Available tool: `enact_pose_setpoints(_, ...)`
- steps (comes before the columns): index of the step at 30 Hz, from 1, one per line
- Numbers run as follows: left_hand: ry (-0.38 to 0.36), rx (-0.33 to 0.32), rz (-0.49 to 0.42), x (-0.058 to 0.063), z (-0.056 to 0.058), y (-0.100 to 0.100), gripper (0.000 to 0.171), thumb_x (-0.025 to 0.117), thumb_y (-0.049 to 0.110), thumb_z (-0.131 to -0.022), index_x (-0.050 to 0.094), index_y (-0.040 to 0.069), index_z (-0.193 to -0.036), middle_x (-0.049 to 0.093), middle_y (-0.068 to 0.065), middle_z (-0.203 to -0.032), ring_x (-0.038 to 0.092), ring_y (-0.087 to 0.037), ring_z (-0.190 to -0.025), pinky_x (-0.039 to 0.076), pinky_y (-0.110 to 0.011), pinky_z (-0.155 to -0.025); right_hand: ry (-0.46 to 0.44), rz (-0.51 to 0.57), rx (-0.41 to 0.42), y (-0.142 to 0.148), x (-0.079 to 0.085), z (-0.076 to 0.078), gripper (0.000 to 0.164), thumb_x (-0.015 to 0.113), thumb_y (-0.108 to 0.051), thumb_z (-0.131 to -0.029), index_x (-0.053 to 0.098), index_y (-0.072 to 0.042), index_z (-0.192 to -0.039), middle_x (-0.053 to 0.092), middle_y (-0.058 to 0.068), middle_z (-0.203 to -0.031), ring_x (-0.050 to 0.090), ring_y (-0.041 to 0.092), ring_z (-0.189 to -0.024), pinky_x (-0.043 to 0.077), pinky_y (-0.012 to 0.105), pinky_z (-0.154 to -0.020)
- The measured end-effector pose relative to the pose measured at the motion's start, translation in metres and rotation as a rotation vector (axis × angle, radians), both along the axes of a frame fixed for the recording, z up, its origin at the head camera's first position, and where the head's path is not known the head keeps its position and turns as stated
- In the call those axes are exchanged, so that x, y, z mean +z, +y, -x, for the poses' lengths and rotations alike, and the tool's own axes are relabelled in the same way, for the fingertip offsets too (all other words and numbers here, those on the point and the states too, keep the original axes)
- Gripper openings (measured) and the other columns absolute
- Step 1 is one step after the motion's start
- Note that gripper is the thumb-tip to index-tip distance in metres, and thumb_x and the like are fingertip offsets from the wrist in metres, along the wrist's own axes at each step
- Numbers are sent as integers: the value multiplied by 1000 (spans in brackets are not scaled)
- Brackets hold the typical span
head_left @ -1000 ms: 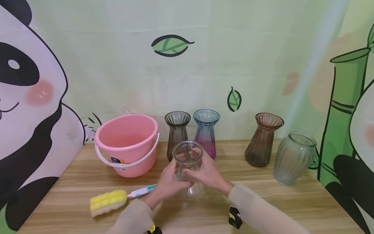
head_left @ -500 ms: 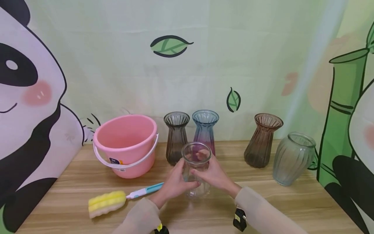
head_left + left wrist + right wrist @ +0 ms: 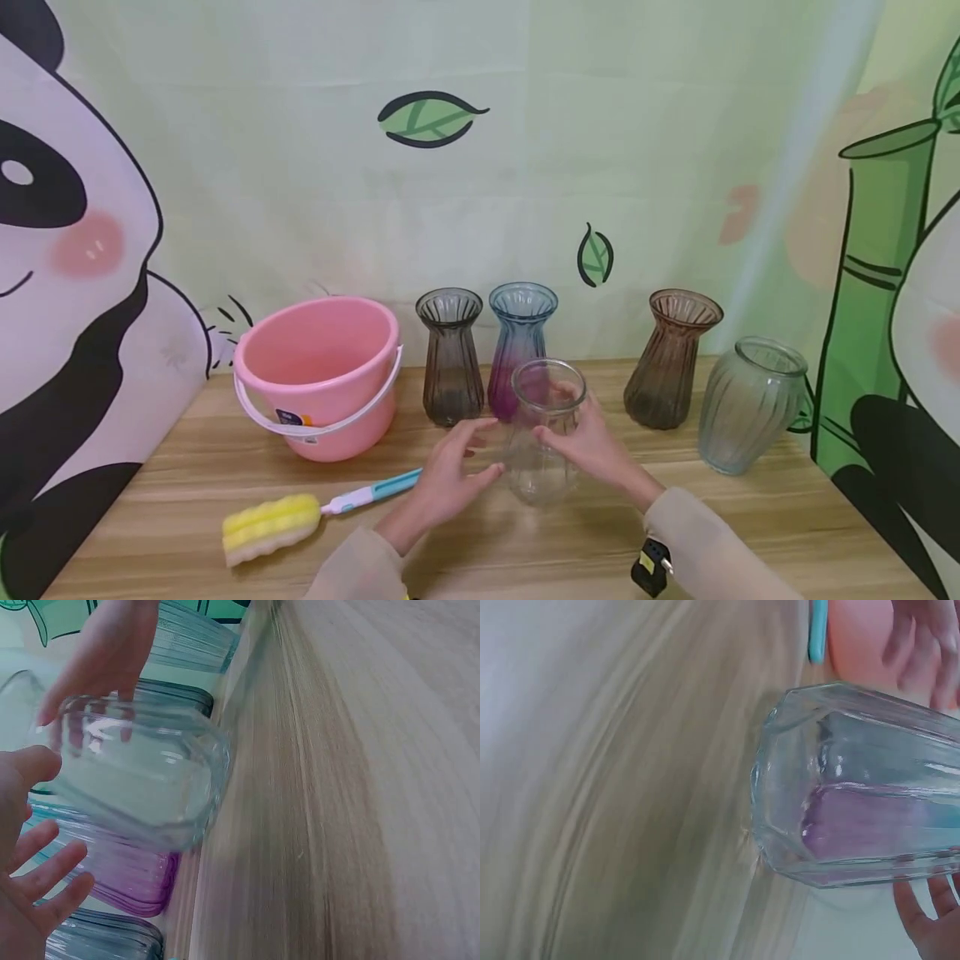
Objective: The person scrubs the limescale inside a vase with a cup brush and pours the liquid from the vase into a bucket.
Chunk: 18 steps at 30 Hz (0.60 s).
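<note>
A clear glass vase (image 3: 542, 479) stands near the middle of the table, roughly upright, gripped near its neck by my right hand (image 3: 596, 446). My left hand (image 3: 448, 471) is just left of the vase, fingers spread and apart from the glass. In the left wrist view, a gap shows between the left hand (image 3: 37, 900) and the vase (image 3: 150, 780). The right wrist view shows the faceted base of the vase (image 3: 787, 787), with the right fingers (image 3: 915, 915) along its side. Whether the base touches the table cannot be told.
Behind stand a grey vase (image 3: 453, 367) and a blue-purple vase (image 3: 517, 333). A brown vase (image 3: 663, 383) and a pale ribbed vase (image 3: 742, 417) are at the right. A pink bucket (image 3: 337, 417) and a yellow sponge brush (image 3: 272, 525) lie leftward on the wooden table (image 3: 187, 475).
Both hands and the clear vase have moved to the right. My left hand, which was around the vase, has let go and opened, while the right hand keeps hold.
</note>
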<state>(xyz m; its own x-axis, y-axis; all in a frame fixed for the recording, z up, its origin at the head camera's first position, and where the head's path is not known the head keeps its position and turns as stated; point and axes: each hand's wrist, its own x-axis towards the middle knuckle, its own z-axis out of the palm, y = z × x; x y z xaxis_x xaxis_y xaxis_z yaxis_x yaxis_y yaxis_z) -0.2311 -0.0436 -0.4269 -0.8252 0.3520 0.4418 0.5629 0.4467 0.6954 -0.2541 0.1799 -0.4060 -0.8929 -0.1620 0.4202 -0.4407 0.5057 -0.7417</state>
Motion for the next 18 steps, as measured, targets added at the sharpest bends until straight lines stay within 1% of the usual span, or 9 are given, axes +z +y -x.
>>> enact_pose_setpoints(5,17,-5,-42,-3,-3,-5,32,70,8,-77,60,13,-107,63,-5,-103,64,-20,-84,53,-36,-74,48,-102,-115,28,4,5,61,76,-24,-73,48,-2,-122,56,21,-118,52,34,-112,43,52,-90)
enact_pose_setpoints(7,20,-5,-50,-5,-4,-7,25,69,7,-77,62,12,-100,64,-4,-98,64,-17,-80,54,-35,-71,60,-143,-163,38,6,9,61,76,-26,-72,49,-2,-121,58,21,-116,54,34,-110,43,51,-90)
enact_pose_setpoints(9,12,-8,-59,-7,-5,-9,21,68,6,-77,63,11,-97,64,-3,-95,63,-14,-76,54,-35,-69,56,-167,-201,48,7,13,61,75,-27,-73,48,-2,-121,58,22,-117,54,35,-109,43,51,-89)
enact_pose_setpoints(11,-8,-9,-69,-9,-5,-10,19,68,6,-78,63,12,-95,65,-3,-93,62,-12,-75,54,-34,-68,33,-175,-239,56,7,17,62,74,-29,-75,45,-3,-123,56,21,-120,54,35,-107,44,50,-87)
enact_pose_setpoints(13,-28,-5,-79,-10,-4,-11,19,68,5,-78,63,14,-94,65,-2,-92,61,-10,-74,54,-32,-67,-3,-161,-272,62,6,21,64,72,-29,-76,40,-3,-125,53,22,-122,52,37,-110,44,51,-87)
enact_pose_setpoints(18,-43,17,-87,-12,-4,-14,19,67,3,-78,64,14,-94,65,-1,-91,61,-10,-73,51,-24,-66,-92,-124,-322,69,4,32,70,67,-34,-80,29,-2,-130,44,26,-129,43,42,-121,40,54,-94)
